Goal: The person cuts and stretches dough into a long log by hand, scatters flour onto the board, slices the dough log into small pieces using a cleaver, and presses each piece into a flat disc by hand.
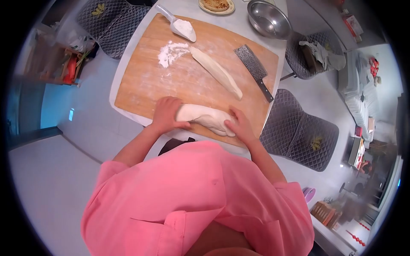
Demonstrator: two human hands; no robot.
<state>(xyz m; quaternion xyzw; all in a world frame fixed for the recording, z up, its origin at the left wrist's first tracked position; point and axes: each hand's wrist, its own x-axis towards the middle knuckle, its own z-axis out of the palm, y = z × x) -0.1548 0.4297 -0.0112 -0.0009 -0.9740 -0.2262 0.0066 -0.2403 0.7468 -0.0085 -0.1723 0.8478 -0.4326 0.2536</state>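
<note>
A thick, folded piece of dough [205, 117] lies along the near edge of the wooden board [141, 70]. Around its left end curves my left hand [168, 114], thumb on the near side and fingers on the far side. The opposite end sits in the grip of my right hand [240, 124], with the fingers bent against it. Beyond them, a long thin strip of dough [217, 73] rests slantwise on the board. Loose flour [171, 53] is scattered near that strip's far end.
At the board's far left is a scoop [183, 29] filled with flour. A cleaver [252, 64] lies along the right side, its handle toward me. A metal bowl [269, 19] and a plate with a flatbread [216, 5] stand behind the board. Quilted chairs [299, 132] surround the table.
</note>
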